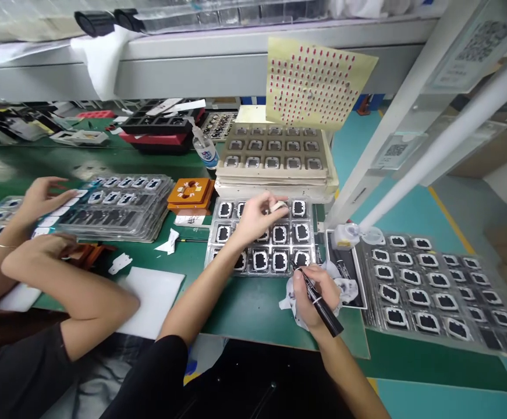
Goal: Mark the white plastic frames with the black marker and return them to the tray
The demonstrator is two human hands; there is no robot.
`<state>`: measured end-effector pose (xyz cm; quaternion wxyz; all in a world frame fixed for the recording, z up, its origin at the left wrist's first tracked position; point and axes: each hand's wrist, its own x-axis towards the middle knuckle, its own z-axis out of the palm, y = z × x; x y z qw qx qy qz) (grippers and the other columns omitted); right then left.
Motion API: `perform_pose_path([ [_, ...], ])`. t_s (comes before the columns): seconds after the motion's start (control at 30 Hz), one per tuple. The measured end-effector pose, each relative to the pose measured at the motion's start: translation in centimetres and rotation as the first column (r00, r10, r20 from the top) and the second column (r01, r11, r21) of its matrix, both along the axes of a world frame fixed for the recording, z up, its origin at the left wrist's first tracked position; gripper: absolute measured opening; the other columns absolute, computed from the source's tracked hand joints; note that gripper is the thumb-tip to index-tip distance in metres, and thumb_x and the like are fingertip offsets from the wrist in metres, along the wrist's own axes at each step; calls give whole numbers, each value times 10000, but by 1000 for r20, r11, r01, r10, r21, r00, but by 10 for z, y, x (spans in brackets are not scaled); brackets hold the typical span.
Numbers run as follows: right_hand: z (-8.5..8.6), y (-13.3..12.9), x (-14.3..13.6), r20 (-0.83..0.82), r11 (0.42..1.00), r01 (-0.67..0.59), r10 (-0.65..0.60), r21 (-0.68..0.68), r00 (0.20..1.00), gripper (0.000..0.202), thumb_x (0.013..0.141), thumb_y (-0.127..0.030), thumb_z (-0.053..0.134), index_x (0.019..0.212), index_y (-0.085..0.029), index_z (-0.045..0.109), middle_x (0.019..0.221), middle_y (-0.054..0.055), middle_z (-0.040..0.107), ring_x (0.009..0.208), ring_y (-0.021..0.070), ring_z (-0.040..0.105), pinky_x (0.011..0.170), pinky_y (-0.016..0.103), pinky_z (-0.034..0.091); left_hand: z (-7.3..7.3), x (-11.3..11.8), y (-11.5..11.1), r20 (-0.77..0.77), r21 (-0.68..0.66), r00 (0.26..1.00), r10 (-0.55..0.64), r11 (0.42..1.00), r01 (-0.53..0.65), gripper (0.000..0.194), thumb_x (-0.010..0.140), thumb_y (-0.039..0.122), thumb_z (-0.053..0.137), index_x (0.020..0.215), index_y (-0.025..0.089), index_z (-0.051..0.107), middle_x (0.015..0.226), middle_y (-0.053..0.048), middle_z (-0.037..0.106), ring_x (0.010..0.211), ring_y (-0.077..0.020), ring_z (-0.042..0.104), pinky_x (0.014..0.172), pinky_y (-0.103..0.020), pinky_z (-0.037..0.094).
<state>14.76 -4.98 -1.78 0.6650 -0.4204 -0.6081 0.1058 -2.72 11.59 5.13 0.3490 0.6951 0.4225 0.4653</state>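
Observation:
My left hand (257, 220) is over a clear plastic tray (271, 272), its thumb and fingers closed on a small white piece (278, 206) whose kind I cannot make out. In the tray's pockets lie several white-framed parts with black middles, such as the part (301, 233) near the right side. My right hand (316, 294) grips a black marker pen (325, 311), with the tip slanting up toward the tray's lower right corner. Under and around that hand is a crumpled, spotted white cloth (347, 289); whether the fingers also hold it is hidden.
Beyond the tray stands a stack of beige trays (275, 174), with a yellow dotted sheet (316, 84) hanging above. A pump bottle (205, 148) and orange fixture (191, 195) stand left of it. A co-worker's arms (91, 285) are at left. More filled trays (428, 297) lie right, past a post (379, 128).

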Motion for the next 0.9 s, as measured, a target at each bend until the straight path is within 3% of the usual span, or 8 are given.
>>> perform_pose_path([
  [0.1,-2,-1,2,-17,999,11,-12,-34,1000,168,1003,-133,774,1088,-260,705,927,22,789,796,237,799,710,425,683,2,-10,-27,401,-178,915,35,983,41,536,894,495,928,903,251,451,1065,-109,867,986,-280,872,675,-303,638],
  [0.2,-1,-1,1,-62,999,13,-16,-49,998,144,1009,-180,784,1100,-267,713,910,25,801,829,264,823,772,467,705,-3,-10,-64,484,-316,869,99,946,68,539,847,513,978,1040,234,559,940,-76,856,821,-262,873,539,-251,598],
  [0.33,2,3,-3,-146,998,-2,-8,-68,989,129,1025,-228,781,1109,-268,691,908,16,806,916,289,858,835,489,728,-23,4,-108,457,-438,881,120,893,105,456,856,519,966,1000,188,688,857,-37,796,646,-159,767,482,-212,520],
  [0.43,5,5,-6,-209,991,-97,75,-96,975,108,1039,-230,772,1102,-275,697,848,-12,778,1005,306,872,914,523,745,-38,14,-125,417,-448,902,108,888,101,355,897,467,929,962,181,729,810,-1,736,600,-106,670,563,-227,533],
  [0.53,8,4,-7,-208,978,-154,122,-141,970,96,1039,-229,782,1087,-286,721,886,-2,803,1044,305,872,932,513,749,-48,18,-130,343,-429,935,93,901,68,281,941,396,870,867,179,709,720,21,652,595,-96,578,581,-233,469],
  [0.73,11,2,-6,-41,976,-46,38,-215,998,81,1043,-253,795,1086,-307,751,1118,28,875,1002,281,875,874,466,751,-54,18,-132,238,-417,964,119,909,-9,247,958,301,783,792,194,636,702,37,543,627,-104,442,592,-246,377],
  [0.9,14,2,-6,-1,977,-30,31,-209,1000,132,1038,-220,793,1116,-320,755,1078,-1,872,1013,268,878,896,442,752,-58,16,-134,166,-369,981,104,929,-36,246,992,301,753,803,201,630,703,41,513,647,-115,412,630,-263,373],
])
